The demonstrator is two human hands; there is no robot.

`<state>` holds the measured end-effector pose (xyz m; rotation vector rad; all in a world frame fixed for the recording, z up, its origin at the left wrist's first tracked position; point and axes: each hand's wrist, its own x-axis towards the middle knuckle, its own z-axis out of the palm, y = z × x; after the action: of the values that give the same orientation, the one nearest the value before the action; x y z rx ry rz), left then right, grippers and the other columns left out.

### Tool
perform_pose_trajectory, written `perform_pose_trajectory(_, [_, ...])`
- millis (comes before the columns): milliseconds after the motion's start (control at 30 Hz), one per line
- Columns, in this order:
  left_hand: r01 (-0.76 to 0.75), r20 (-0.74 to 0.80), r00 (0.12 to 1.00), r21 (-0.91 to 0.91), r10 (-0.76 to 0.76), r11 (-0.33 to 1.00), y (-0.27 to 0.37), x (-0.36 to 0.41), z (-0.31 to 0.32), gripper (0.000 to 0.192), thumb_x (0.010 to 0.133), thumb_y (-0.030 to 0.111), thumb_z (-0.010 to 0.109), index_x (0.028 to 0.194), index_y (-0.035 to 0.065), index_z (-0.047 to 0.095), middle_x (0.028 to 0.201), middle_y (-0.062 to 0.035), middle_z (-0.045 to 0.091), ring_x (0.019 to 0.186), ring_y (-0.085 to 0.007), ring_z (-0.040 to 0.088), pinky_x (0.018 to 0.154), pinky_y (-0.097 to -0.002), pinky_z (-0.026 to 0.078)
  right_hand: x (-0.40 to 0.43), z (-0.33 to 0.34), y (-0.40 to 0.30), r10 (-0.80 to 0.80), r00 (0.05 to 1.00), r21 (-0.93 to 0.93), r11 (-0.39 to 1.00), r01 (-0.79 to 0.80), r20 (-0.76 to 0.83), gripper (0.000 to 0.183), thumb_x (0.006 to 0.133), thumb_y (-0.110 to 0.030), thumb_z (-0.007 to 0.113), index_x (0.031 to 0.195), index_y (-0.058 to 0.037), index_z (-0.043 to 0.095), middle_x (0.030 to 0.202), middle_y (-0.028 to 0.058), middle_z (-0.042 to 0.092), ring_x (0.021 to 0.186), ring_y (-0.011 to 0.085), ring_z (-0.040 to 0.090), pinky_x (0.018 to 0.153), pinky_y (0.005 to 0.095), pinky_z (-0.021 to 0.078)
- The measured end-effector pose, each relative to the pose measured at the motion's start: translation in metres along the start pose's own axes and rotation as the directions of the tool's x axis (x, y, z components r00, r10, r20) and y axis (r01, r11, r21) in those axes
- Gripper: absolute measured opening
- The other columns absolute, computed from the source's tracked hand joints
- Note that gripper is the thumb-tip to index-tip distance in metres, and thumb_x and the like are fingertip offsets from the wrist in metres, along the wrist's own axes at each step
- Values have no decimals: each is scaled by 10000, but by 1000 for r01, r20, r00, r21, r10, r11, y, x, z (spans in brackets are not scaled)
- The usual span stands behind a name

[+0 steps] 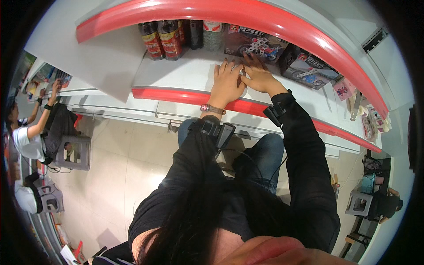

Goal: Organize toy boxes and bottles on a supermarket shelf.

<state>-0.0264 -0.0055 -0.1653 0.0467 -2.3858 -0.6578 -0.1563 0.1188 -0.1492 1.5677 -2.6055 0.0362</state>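
My left hand (227, 82) is palm down over the white shelf (185, 71), its fingers apart and nothing seen in it. Beside it, my right hand (260, 75) has its fingers spread, and the thumbs meet or overlap. The right fingertips are at the lower front of a dark boxed toy motorcycle kit (237, 41); whether they touch it I cannot tell. A second boxed motorcycle kit (309, 68) stands angled to the right. To the left of the first box are a clear water bottle (212, 38) and dark drink bottles with red labels (170, 41). What lies under my palms is hidden.
A red shelf lip (172, 95) runs below my wrists, and another red edge (198, 10) curves overhead. A pink box (344, 89) and small packages (372, 124) sit at the right end. Other people sit at far left (28, 139) and far right (386, 203).
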Motion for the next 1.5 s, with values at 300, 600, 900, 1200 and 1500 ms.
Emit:
perform_pose_trajectory(300, [15,73,997,34,-18,999,0,0,-1,574,740,230,630,1281,82,510,1321,-197,471,1321,-405,330,1100,-588,190,-39,-31,-22,-15,999,166,986,23,-51,659,923,-536,421,1382,-63,434,1471,265,281,1382,428,203,1117,470,208])
perform_pose_trajectory(600, [-10,28,1000,59,8,998,-3,-2,4,559,778,304,636,1283,101,509,1313,-163,488,1293,-367,371,1098,-563,208,-116,-35,27,122,755,198,980,10,-644,500,847,-286,661,1263,-49,518,1136,249,546,1065,414,496,939,450,396])
perform_pose_trajectory(900, [-23,31,999,88,20,996,-5,1,4,546,785,308,642,1280,110,521,1312,-153,504,1284,-375,389,1089,-540,239,-145,-19,116,468,450,185,820,-541,-761,1176,578,-508,840,1395,106,257,1404,356,277,1309,504,263,1055,519,294])
perform_pose_trajectory(1200, [-51,22,999,90,49,995,-6,-1,5,537,785,303,642,1270,103,527,1301,-154,513,1269,-378,404,1081,-517,259,-132,-37,143,651,398,444,745,-498,-646,1459,493,-562,873,1443,91,-21,1421,366,208,1341,469,228,1100,474,271])
perform_pose_trajectory(1500, [-21,50,999,40,19,999,-10,1,1,544,782,303,622,1273,91,526,1321,-164,492,1298,-391,366,1087,-582,222,-125,-32,126,690,439,557,724,-406,-576,1469,505,-520,879,1437,92,-77,1391,364,248,1294,461,292,1076,473,298])
